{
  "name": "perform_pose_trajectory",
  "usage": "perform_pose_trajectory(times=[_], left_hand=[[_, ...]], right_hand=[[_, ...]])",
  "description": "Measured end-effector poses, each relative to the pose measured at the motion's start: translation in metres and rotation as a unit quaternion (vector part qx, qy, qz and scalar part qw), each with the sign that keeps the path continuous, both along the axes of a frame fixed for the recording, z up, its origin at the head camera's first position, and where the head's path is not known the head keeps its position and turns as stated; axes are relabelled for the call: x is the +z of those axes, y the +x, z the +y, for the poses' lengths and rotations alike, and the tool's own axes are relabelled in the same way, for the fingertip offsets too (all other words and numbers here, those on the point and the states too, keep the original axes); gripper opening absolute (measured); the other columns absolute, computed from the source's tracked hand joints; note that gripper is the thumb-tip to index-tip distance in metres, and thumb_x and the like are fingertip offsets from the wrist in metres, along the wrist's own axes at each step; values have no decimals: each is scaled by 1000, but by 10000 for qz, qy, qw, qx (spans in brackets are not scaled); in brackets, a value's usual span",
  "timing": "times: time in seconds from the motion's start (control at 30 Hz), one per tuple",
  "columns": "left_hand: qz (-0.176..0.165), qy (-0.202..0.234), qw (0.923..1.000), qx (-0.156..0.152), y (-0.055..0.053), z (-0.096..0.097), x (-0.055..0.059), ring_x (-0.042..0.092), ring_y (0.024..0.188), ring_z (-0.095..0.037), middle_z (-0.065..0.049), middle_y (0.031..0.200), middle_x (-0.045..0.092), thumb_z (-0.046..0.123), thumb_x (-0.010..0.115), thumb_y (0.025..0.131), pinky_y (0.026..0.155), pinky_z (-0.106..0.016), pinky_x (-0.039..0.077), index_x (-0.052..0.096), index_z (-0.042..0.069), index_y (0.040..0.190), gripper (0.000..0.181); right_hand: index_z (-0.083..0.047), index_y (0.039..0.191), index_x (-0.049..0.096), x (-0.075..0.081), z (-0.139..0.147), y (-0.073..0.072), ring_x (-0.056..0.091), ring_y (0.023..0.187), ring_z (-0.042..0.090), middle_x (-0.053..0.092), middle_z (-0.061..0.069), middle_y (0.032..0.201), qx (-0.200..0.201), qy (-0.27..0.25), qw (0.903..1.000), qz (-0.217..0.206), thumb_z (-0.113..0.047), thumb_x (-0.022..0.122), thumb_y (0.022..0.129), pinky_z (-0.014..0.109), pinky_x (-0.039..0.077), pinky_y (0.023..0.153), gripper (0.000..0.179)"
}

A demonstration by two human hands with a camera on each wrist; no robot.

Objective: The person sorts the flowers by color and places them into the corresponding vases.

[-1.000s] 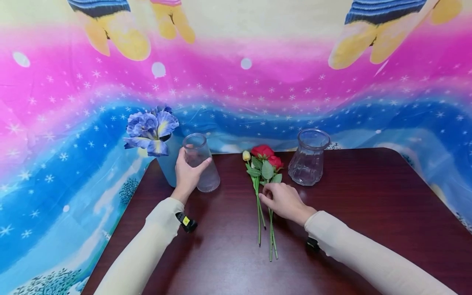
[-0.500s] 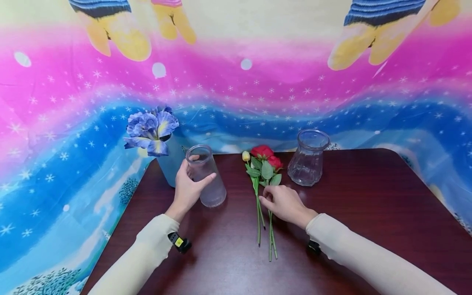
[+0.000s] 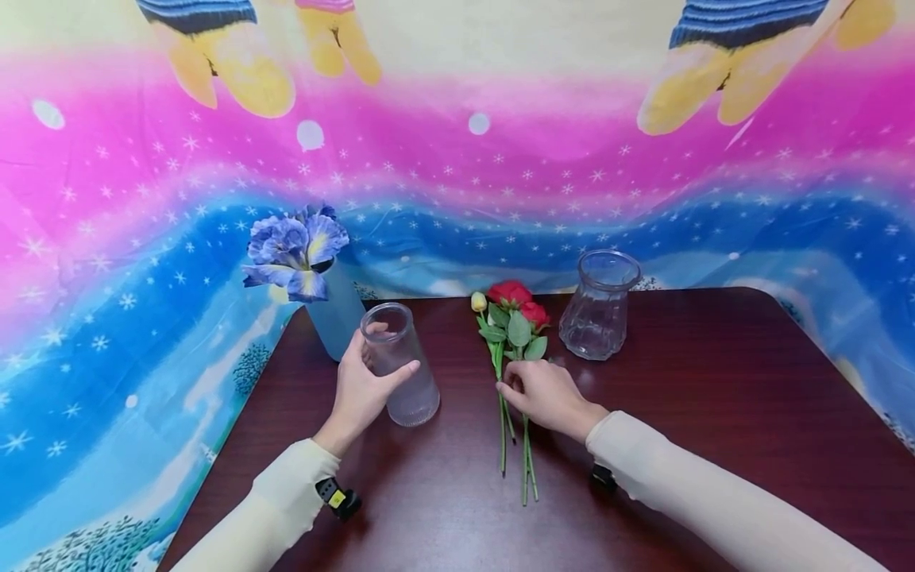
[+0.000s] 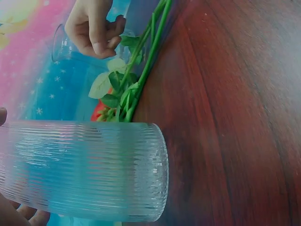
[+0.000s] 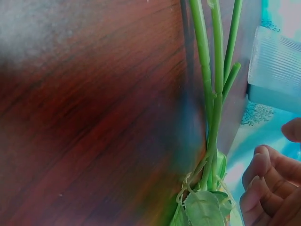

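Wrapping its fingers and thumb around a ribbed clear glass vase [image 3: 400, 365], the left hand [image 3: 360, 389] holds the vessel upright on the dark wooden tabletop [image 3: 715, 397], so that grip is grasping the vase about its middle. The vase stands just in front of a blue vase [image 3: 336, 318] at the tabletop's far left corner, which carries a blue and white iris bloom [image 3: 293, 250]. In the left wrist view the ribbed wall fills the lower frame, with the thumb tip at its edge.

To the right, the right hand [image 3: 546, 393] lies over a small bunch of flowers [image 3: 511, 326] resting flat on the tabletop, green stems [image 3: 525, 461] pointing toward the person and red heads and a yellow bud pointing away. Its fingers are curled down at the stems just below the leaves; whether this grip actually pinches a stem cannot be told, since the right wrist view shows the curled fingertips beside the leaves rather than clearly around them.

A second clear glass jar [image 3: 599, 306] with a flared neck stands near the flower heads, apart from both hands. Behind everything hangs a pink and blue starry cloth [image 3: 500, 175].
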State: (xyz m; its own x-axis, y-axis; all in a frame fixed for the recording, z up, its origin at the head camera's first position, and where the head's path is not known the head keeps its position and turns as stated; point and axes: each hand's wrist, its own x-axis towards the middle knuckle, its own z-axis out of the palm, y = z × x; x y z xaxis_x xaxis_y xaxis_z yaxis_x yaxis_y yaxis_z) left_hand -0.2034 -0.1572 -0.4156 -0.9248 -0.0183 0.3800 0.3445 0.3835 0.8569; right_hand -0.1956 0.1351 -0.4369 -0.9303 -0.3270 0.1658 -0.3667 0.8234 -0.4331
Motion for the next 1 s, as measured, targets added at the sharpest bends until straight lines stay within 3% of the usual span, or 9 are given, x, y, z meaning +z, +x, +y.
perform_pose_trajectory(times=[0.23, 0.4, 0.63, 0.83, 1.0], left_hand=[[-91, -180, 9998, 66, 7, -3, -4, 61, 116, -12, -1, 129, 64, 22, 90, 75, 94, -27, 48, 52, 12, 135, 72], [-98, -255, 9996, 25, 14, -4, -4, 61, 117, -13, 0, 128, 66, 23, 89, 76, 95, -34, 49, 51, 14, 136, 71], [-105, -209, 9997, 6, 19, -6, -7, 62, 117, -9, 2, 125, 69, 20, 90, 75, 93, -31, 50, 53, 19, 132, 68], [-25, -235, 9997, 5, 20, -7, -10, 60, 115, -8, -3, 127, 69, 20, 91, 74, 90, -31, 50, 52, 16, 134, 72], [16, -301, 9995, -5, 22, -8, -11, 60, 114, -8, 2, 126, 69, 21, 91, 74, 90, -32, 50, 52, 16, 135, 72]], right_hand=[[-19, 80, 66, -2, -7, -6, 48, 51, 6, 55, -11, 60, -20, 260, 9995, -203, -29, 72, 92, 27, 39, 49, 16], [-20, 71, 58, -3, -12, -8, 48, 53, 9, 54, -7, 59, -92, 520, 9982, -298, -29, 74, 91, 29, 37, 47, 27], [-19, 65, 52, -4, -16, -9, 49, 53, 11, 51, -5, 57, -161, 674, 9972, -287, -28, 76, 89, 31, 37, 46, 36], [-19, 63, 51, -8, -17, -12, 50, 52, 10, 52, -6, 56, -219, 768, 9964, -284, -29, 77, 88, 32, 39, 46, 37], [-19, 63, 52, -10, -17, -15, 51, 53, 11, 52, -6, 57, -230, 800, 9959, -344, -28, 78, 87, 32, 39, 46, 37]])
